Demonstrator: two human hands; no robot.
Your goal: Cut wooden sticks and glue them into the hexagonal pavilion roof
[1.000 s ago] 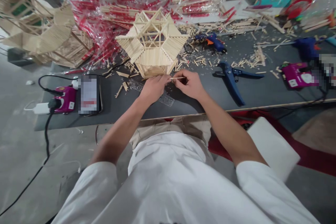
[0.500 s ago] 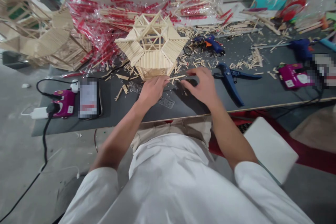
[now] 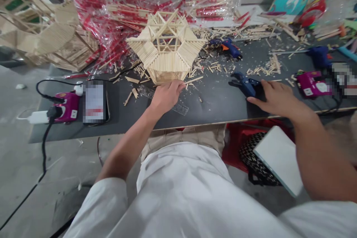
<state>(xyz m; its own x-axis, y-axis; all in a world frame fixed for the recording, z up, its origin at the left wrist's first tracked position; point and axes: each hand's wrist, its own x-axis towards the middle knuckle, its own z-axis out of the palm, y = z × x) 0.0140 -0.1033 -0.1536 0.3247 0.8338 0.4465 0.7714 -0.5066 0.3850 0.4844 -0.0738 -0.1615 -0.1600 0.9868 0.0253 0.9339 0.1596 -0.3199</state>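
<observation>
A hexagonal roof model (image 3: 166, 50) built of thin wooden sticks stands on the dark table (image 3: 217, 106) in front of me. My left hand (image 3: 166, 94) rests by its front edge, fingers pinched on a thin wooden stick (image 3: 193, 80) that points right. My right hand (image 3: 275, 98) lies over the handles of the blue cutting pliers (image 3: 244, 83) to the right, fingers curled over them. A clear plastic ruler (image 3: 180, 108) lies under my left hand.
Red-wrapped stick packets (image 3: 111, 29) pile behind the model. Another stick structure (image 3: 50, 37) sits far left. A blue glue gun (image 3: 226, 45), stick offcuts (image 3: 267, 65), a phone (image 3: 95, 101), pink power strips (image 3: 65, 106) and a second glue gun (image 3: 319, 55) lie around.
My right hand let go of the stick and swept right onto the blue pliers. My left hand stayed at the model's base, still holding the stick.
</observation>
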